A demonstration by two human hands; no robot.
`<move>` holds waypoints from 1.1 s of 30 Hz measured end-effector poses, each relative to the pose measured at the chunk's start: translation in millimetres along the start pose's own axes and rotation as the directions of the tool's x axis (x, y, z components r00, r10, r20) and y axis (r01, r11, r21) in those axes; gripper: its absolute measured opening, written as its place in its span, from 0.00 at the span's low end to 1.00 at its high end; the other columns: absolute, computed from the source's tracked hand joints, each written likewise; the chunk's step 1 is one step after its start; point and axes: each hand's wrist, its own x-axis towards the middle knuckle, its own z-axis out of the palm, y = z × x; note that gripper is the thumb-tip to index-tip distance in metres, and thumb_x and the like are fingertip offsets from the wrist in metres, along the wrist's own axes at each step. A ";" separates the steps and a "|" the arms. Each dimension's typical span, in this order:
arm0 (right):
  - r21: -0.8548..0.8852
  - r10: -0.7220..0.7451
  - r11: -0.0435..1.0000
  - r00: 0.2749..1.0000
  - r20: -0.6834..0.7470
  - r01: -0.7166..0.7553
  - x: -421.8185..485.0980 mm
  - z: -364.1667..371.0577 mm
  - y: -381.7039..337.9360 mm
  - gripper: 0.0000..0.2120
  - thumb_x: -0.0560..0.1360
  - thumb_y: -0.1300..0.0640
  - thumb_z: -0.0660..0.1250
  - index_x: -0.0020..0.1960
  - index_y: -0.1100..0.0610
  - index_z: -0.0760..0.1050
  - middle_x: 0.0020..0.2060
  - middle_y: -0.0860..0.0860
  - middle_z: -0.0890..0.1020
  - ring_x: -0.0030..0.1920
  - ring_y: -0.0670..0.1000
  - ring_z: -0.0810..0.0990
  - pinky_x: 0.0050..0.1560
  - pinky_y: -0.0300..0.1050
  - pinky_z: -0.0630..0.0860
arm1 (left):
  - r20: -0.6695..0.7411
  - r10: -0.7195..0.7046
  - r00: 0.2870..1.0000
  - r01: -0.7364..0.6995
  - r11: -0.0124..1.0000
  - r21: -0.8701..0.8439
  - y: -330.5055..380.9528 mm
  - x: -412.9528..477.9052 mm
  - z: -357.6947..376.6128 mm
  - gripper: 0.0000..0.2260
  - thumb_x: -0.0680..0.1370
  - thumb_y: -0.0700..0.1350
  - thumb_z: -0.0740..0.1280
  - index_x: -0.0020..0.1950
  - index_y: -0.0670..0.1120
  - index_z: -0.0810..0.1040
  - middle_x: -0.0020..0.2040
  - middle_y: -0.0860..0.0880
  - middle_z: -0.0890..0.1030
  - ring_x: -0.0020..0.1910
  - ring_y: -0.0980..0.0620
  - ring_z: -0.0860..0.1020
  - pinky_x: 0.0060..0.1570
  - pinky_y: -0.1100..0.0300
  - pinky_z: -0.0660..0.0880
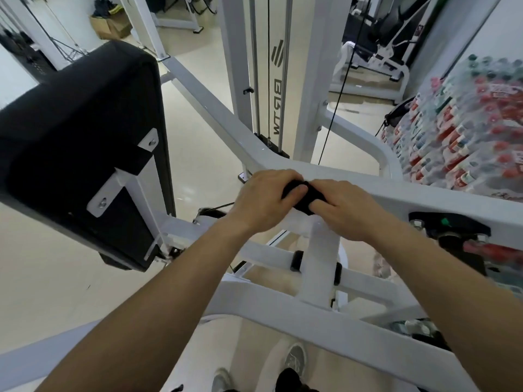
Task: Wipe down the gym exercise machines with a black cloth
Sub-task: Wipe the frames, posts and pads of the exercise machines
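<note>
Your cloth (305,203) sits on the machine frame (424,193).
Your left hand (263,199) and right hand (345,210) both curl round the bunched black cloth, holding it against the white frame, right of the pad (70,137).

The scene is lit brightly and evenly by diffuse white light, and soft glare is thrown back by the pale floor (198,154). Only faint shadows are cast. Straight bars of the white frame (424,193) are bent by wide-angle distortion toward the edges. The stacked bottles (467,123) at right are smeared by blur
</note>
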 end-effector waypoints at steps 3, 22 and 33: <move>-0.033 0.014 0.999 0.999 -0.031 -0.015 14.7 7.2 -22.9 0.05 0.79 0.50 0.59 0.47 0.49 0.72 0.38 0.49 0.79 0.40 0.53 0.76 0.37 0.48 0.67 | -0.065 0.003 0.998 -0.002 1.000 0.012 -27.6 -4.1 -11.0 0.09 0.82 0.49 0.62 0.57 0.53 0.82 0.47 0.55 0.84 0.47 0.53 0.78 0.48 0.56 0.72; -0.145 0.051 0.985 0.962 -0.267 -0.092 -33.1 38.7 -55.0 0.14 0.75 0.47 0.70 0.61 0.45 0.80 0.57 0.46 0.76 0.59 0.50 0.72 0.57 0.47 0.70 | -0.204 0.210 0.956 -0.200 0.978 0.067 -44.9 -49.1 -19.5 0.07 0.72 0.41 0.73 0.49 0.49 0.83 0.48 0.53 0.81 0.46 0.49 0.77 0.41 0.55 0.76; -0.446 -0.171 0.894 0.894 -0.415 -0.036 6.2 67.2 -78.4 0.14 0.63 0.64 0.78 0.44 0.58 0.77 0.41 0.55 0.77 0.39 0.58 0.76 0.33 0.47 0.72 | -0.202 -0.280 0.939 0.267 0.960 -0.088 -49.8 -74.9 -12.0 0.06 0.76 0.44 0.68 0.52 0.49 0.78 0.51 0.52 0.79 0.47 0.49 0.78 0.45 0.55 0.74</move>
